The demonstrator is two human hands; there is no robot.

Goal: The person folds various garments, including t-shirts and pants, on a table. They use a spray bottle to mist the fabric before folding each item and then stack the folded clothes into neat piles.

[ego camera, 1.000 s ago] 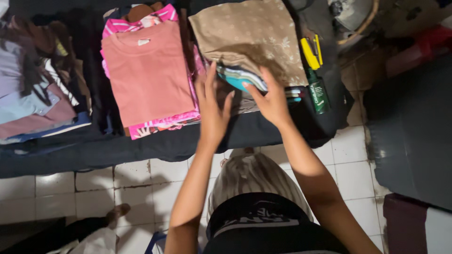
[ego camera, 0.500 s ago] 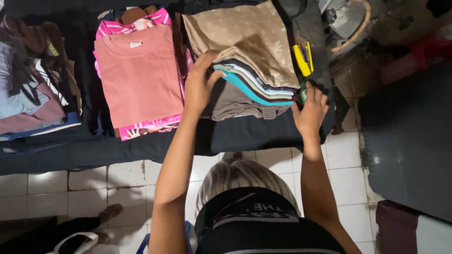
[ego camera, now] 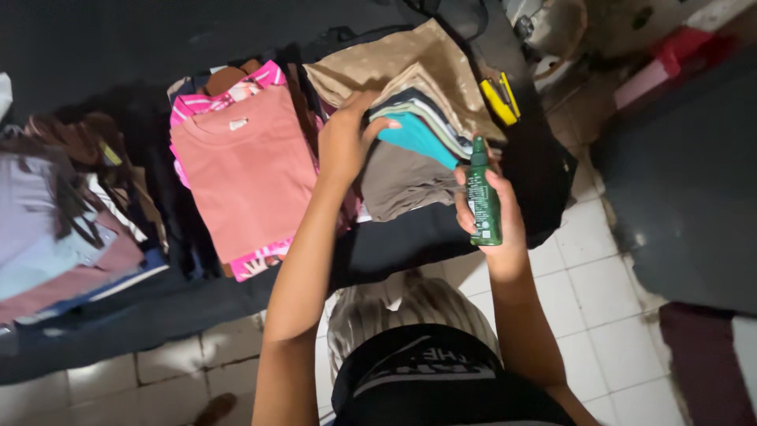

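since half a second ago the right hand (ego camera: 490,211) has lifted a green spray bottle (ego camera: 481,196), fingers wrapped round its rigid, light, likely slick body, at 4 o'clock of the soft folded stack (ego camera: 418,134); the left hand (ego camera: 347,142) presses spread on the stack.

Small green spray bottle (ego camera: 481,197) upright beside a tilted stack of folded clothes (ego camera: 418,134), tan on top.
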